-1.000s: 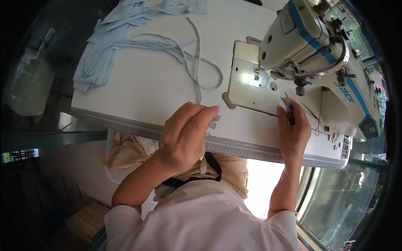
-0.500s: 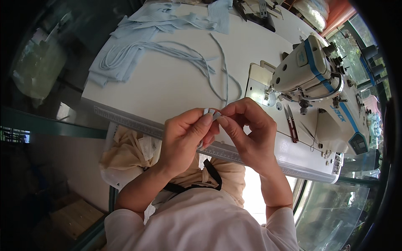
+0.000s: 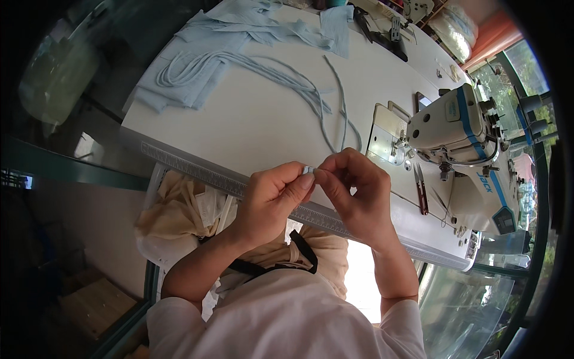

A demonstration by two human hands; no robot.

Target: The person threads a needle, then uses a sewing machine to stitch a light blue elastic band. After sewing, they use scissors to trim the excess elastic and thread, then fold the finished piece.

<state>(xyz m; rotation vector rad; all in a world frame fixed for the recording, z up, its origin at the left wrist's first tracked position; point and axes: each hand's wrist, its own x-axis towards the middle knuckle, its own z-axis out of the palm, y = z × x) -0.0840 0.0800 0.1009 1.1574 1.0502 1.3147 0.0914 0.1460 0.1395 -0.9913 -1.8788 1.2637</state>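
Between my two hands, over the table's front edge, is a small piece of light blue fabric strip (image 3: 308, 170). My left hand (image 3: 276, 194) pinches it between thumb and forefinger. The fingertips of my right hand (image 3: 354, 188) are closed on its other end, touching my left thumb. Most of the strip is hidden by my fingers. Just beyond my hands, thin light blue fabric cords (image 3: 263, 70) lie in a loose bundle on the white table (image 3: 251, 119), their ends trailing toward my right hand. Folded light blue fabric (image 3: 191, 78) lies under the cords at the left.
A white and blue sewing machine (image 3: 451, 119) stands at the right. Thread snips (image 3: 422, 190) and tweezers (image 3: 442, 203) lie by it. Black scissors (image 3: 362, 24) rest at the back. A ruler strip (image 3: 197, 172) runs along the front edge; beige cloth (image 3: 173, 209) hangs below.
My fingers have drawn closer together, and less of the light blue strip shows between them. The view has shifted, so the table items appear slightly farther right.
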